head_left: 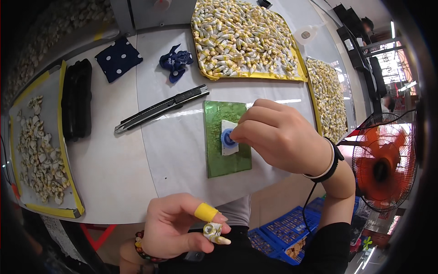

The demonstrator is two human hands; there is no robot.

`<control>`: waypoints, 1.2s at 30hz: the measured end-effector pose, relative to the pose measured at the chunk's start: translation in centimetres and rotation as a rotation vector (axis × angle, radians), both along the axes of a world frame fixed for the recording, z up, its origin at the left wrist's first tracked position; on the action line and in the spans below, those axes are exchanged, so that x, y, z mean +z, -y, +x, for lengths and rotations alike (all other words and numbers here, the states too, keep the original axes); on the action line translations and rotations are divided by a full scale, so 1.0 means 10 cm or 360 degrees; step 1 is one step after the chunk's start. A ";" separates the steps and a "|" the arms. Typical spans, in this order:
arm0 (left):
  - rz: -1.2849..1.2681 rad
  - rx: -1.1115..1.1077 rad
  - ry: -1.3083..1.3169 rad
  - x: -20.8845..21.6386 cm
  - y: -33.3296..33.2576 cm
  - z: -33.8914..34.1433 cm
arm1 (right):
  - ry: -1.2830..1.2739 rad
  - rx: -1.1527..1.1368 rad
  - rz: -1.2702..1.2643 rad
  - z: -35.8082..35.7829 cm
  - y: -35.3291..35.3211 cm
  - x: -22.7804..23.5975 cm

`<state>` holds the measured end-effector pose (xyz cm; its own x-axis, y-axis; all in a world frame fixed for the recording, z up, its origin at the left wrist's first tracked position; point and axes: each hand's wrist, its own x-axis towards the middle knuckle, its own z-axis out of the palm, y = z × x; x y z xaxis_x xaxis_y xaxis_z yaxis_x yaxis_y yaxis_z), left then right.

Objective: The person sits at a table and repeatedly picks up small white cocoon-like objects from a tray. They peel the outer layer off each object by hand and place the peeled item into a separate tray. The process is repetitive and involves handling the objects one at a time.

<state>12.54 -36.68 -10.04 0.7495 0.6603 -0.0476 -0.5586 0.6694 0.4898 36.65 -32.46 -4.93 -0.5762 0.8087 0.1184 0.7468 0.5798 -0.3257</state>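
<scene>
My left hand [175,226], yellow tape round its index finger, pinches a small white-and-yellow cone-shaped piece [212,232] between thumb and fingers, close to my body. The piece has a hollow, curled top and a pale pointed tip. Over the table my right hand [278,132] has its fingertips closed on a blue round piece [226,138] with a raised middle. That blue piece rests on a white square pad [229,151], which lies on a green glass-like plate [219,167]. My right fingers partly cover the blue piece.
A black utility knife [162,108] lies left of the plate, near a dotted navy cloth [118,59] and a crumpled blue cloth [175,62]. Yellow-edged trays [251,76] hold many cone pieces. A black case [77,100] borders the left tray [75,213]. An orange fan [383,166] stands right.
</scene>
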 end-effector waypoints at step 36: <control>0.1556 0.0549 -0.0895 0.20 -0.09 0.09 | -0.1180 0.0075 -0.0344 -0.33 0.49 0.18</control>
<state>13.46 -35.81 -8.06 0.5591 0.7630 0.3244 -0.1785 -0.2714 0.9458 33.31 -37.40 -3.11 -0.4424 0.8342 0.3292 0.2654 0.4725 -0.8404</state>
